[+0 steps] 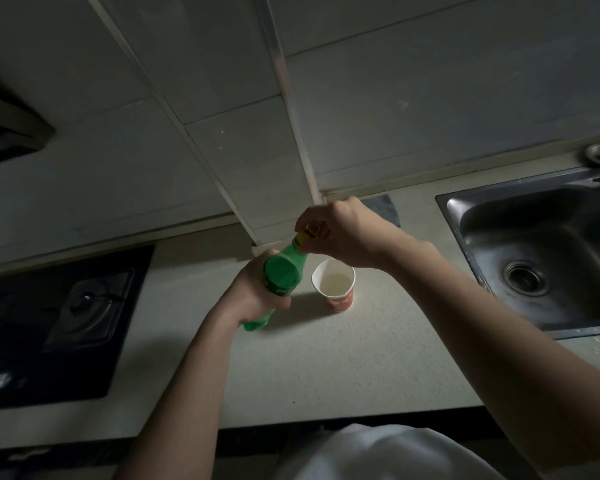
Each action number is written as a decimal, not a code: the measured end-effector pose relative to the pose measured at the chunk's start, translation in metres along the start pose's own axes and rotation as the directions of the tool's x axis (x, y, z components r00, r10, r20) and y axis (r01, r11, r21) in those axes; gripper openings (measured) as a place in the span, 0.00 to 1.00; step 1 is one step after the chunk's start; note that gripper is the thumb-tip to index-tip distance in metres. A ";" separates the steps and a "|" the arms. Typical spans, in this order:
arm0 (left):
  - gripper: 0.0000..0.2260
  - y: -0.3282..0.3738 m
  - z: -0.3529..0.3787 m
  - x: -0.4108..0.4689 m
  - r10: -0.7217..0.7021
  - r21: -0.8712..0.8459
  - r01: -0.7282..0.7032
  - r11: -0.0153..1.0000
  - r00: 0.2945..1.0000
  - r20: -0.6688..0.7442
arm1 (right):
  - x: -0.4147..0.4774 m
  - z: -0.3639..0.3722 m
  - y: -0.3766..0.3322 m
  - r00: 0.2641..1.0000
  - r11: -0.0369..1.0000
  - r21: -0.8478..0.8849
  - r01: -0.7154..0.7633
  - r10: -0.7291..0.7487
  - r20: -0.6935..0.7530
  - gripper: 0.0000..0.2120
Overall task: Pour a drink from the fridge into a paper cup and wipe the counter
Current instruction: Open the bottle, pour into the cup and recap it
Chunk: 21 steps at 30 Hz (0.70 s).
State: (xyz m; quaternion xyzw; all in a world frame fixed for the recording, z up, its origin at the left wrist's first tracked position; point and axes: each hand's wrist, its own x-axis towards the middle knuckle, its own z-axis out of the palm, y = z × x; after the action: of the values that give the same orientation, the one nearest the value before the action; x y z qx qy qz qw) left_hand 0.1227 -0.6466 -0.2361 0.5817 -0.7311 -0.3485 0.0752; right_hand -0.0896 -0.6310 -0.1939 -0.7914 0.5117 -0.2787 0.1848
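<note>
A pale speckled counter [326, 368] carries a paper cup [335, 284], upright, with pale liquid inside. Behind the cup, against the wall, lies a dark cloth [385, 209]. A steel sink [471, 230] is set in right of the cup, a black stove [66, 323] left of it.
</note>
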 end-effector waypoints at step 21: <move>0.22 0.012 -0.011 -0.007 0.048 0.025 -0.048 0.999 0.999 -0.012 | 0.002 -0.011 -0.007 0.993 0.993 0.012 0.120 -0.120 0.019 0.14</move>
State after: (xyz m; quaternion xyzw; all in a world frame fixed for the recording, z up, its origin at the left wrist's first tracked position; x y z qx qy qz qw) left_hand 0.1206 -0.6438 -0.2185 0.5670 -0.7487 -0.3339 0.0810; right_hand -0.0911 -0.6302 -0.1810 -0.8223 0.4600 -0.2844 0.1768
